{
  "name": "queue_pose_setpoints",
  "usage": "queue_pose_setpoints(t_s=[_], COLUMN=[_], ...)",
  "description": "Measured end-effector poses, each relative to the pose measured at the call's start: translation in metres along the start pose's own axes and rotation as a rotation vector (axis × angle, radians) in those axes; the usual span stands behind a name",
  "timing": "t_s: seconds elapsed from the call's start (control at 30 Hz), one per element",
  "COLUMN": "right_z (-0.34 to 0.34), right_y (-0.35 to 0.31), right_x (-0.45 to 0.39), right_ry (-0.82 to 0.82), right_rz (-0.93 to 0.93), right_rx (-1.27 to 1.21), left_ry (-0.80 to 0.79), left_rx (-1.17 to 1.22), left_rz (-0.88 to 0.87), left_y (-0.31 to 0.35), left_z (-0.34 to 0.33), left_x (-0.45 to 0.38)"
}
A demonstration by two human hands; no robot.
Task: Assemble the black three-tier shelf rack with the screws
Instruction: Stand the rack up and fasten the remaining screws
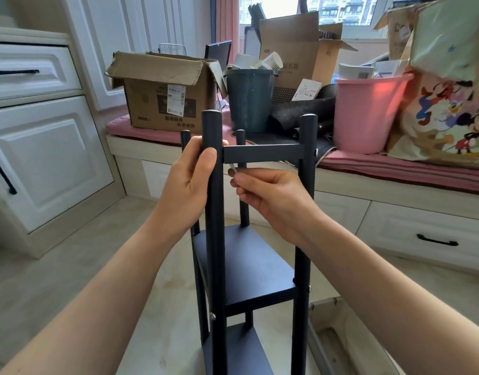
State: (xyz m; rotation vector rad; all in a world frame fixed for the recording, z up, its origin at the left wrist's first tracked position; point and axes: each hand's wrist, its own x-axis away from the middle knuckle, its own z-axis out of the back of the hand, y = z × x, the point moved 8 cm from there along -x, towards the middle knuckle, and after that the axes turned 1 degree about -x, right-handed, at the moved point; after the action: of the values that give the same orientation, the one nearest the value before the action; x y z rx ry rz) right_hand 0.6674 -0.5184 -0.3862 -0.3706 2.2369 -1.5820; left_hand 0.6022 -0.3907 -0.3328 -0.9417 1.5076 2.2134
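Observation:
The black three-tier shelf rack [255, 266] stands upright on the floor in front of me. My left hand [188, 180] grips its near left post just below the top, beside the top shelf's front edge [264, 153]. My right hand [270, 197] pinches a small silver tool [233, 167], like a hex key, whose tip points up under the top shelf next to the left post. Silver screw heads show on the right post at the top [316, 151] and middle tier [310, 287], and on the left post lower down [212, 316].
A window bench with a pink cushion [395, 169] runs behind the rack, loaded with cardboard boxes [162, 90], a dark bin [250, 100], a pink bucket [365, 112] and a cartoon-print bag [449, 98]. White cabinets [43, 147] stand at left. A grey tray edge [338, 334] lies on the floor at right.

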Motion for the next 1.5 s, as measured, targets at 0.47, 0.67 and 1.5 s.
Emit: queue_pose_setpoints(t_s=[0.47, 0.67, 1.5], right_z=[-0.009, -0.026, 0.086], right_y=[0.014, 0.018, -0.028], right_x=[-0.013, -0.015, 0.064], right_ry=[0.048, 0.001, 0.306], right_rz=[0.128, 0.164, 0.143], right_rx=[-0.092, -0.161, 0.539], left_ry=[-0.021, -0.025, 0.007], left_rx=[0.021, 0.047, -0.019], left_rz=[-0.004, 0.004, 0.138], left_y=[0.002, 0.002, -0.019], left_z=[-0.004, -0.004, 0.004], left_x=[-0.001, -0.001, 0.01])
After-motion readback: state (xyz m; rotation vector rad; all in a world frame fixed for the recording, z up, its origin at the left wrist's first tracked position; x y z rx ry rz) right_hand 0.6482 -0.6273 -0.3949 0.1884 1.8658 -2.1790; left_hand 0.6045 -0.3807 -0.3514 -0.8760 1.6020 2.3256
